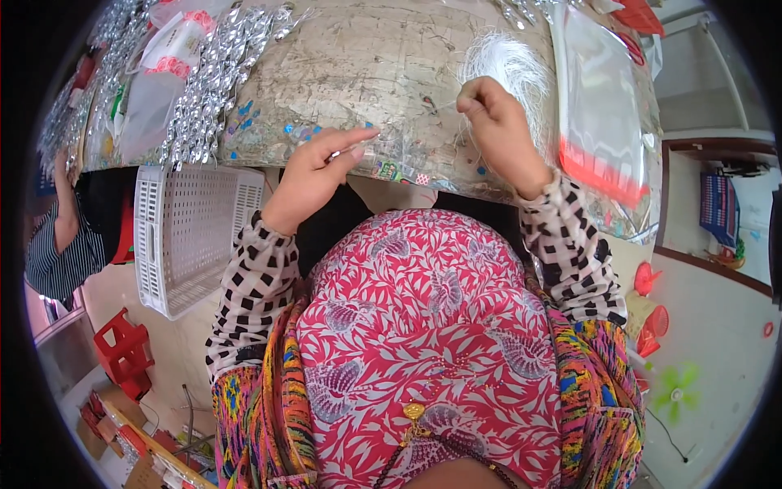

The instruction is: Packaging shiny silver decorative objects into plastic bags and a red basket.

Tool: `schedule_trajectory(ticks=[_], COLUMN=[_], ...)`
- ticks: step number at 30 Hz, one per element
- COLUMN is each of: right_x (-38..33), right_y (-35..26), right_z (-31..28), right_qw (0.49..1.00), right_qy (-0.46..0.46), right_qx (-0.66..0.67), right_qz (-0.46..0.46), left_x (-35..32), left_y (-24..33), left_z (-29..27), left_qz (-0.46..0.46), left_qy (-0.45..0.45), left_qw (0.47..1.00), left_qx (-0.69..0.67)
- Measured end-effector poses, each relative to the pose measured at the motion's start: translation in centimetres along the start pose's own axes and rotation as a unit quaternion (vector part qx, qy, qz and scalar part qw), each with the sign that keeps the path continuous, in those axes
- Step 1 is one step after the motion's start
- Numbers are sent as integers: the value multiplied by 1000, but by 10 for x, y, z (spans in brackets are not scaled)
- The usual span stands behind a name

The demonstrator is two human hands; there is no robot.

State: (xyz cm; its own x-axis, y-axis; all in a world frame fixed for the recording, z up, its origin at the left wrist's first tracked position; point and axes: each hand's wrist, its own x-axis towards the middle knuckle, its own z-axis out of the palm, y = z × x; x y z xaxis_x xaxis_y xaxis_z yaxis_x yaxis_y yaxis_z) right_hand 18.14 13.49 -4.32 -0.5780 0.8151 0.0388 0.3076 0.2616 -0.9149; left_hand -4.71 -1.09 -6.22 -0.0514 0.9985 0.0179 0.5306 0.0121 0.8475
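Observation:
My right hand [507,134] is closed in a pinch at the near-left side of a bundle of white string [521,69]. A short, thin bit of white string [447,104] shows at its fingertips. My left hand [316,174] hovers over the near edge of the worktable [350,61], with index finger stretched out and thumb apart from it. Nothing can be made out between those fingers. Small blue scraps [295,129] lie on the table just beyond the left hand.
Silver twisted foil strands [232,57] and clear bags [155,102] cover the table's left. A stack of red-edged clear plastic bags [603,114] lies at right. Below the table stand a white crate [148,244] and red stool [122,346]. Another person's striped sleeve [65,236] is at far left.

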Motion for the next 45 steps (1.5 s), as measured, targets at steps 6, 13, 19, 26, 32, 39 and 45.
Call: schedule_trajectory(ticks=[6,13,19,26,32,39,45], right_x=[-10,-32,-41,-46,-44,-59,-57], right_y=[-35,-78,-75,-63,-38,-48,-33], right_z=[-23,-19,-25,-30,-33,-36,-36], right_qw=[993,977,980,987,984,888,928], right_qy=[-61,-173,-104,-95,65,47,-12], right_qx=[104,-17,-61,-43,159,-337,-260], right_qz=[2,-121,-158,-121,-36,-309,-268], left_x=[-13,9,24,28,29,30,31], left_y=[4,47,84,89,103,105,100], left_z=[-5,9,12,25,33,44,44], left_qz=[-125,-79,-148,-185,-168,-137,-111], left_qy=[-222,-358,-251,-156,-83,-34,-60], left_qw=[892,830,792,831,887,939,951], left_qx=[-374,-421,-536,-501,-423,-314,-281])
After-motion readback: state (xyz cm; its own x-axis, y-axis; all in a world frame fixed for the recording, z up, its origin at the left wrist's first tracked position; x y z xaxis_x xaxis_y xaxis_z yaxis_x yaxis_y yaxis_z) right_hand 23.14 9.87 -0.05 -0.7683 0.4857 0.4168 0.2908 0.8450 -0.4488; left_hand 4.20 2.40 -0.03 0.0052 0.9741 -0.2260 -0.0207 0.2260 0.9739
